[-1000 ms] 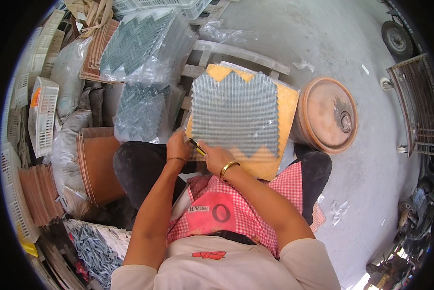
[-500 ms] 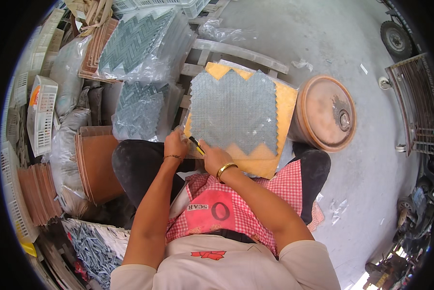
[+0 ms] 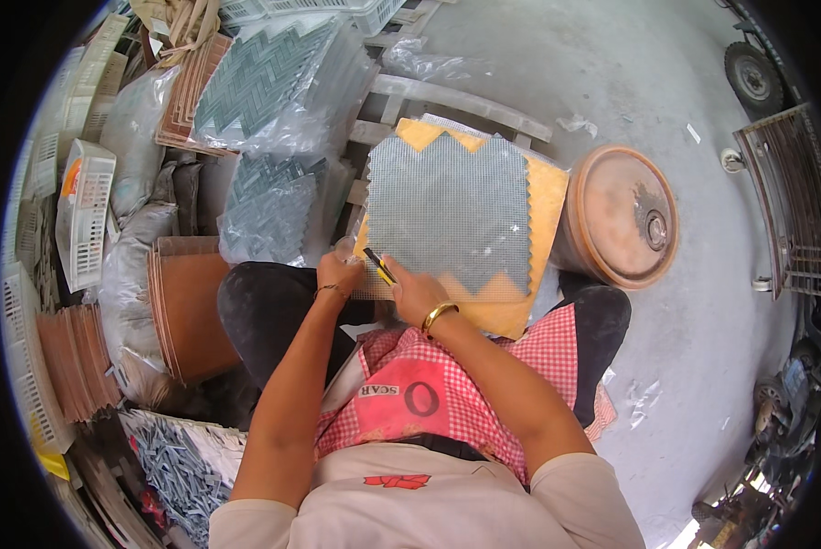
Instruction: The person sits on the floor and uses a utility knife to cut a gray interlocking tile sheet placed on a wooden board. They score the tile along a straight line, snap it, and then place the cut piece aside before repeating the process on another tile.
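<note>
A grey mosaic tile sheet (image 3: 451, 215) with zigzag ends lies mesh side up in front of me. Beneath it is a yellow board (image 3: 543, 215), whose corners show past the sheet's edges. My left hand (image 3: 340, 273) is closed on the mesh's near left corner, fingers pinched along the edge. In my right hand (image 3: 418, 293) is a yellow and black utility knife (image 3: 381, 267), its tip pointing away over the mesh's left margin, close to the left fingers. Whether the blade touches the mesh cannot be made out.
Plastic-wrapped stacks of herringbone tile sheets (image 3: 268, 78) stand at the far left. Brown boards (image 3: 191, 306) and white crates (image 3: 85, 215) line the left side. A lidded round drum (image 3: 621, 215) is close on the right. Loose tile strips (image 3: 177, 476) fill a box at lower left.
The knife in my right hand has shifted slightly away from me along the mesh's left margin. My left hand keeps its hold on the corner. The whole view has moved a little.
</note>
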Demonstrator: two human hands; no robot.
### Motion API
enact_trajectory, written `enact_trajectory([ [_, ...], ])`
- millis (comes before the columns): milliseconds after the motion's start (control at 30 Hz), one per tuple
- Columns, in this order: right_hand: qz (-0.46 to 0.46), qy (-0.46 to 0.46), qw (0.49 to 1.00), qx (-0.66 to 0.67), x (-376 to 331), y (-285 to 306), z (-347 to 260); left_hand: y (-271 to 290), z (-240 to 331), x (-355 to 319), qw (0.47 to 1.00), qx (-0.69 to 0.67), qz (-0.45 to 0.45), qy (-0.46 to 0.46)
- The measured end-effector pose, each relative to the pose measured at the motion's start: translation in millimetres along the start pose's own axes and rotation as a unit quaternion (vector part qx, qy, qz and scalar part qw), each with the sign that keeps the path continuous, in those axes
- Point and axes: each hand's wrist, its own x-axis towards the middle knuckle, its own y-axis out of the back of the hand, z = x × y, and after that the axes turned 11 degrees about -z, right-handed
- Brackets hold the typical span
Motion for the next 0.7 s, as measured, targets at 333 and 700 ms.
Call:
enact_trajectory([
  [333,-0.065,-0.026,0.994,-0.082,0.5,1.6,-8.9,-2.7,7.9,-11.8,0.998,-0.063,0.006,-0.017],
  [700,-0.029,-0.05,0.994,-0.095,-1.2,-9.1,-20.6,-8.8,19.7,-20.5,0.994,0.037,0.087,-0.047],
])
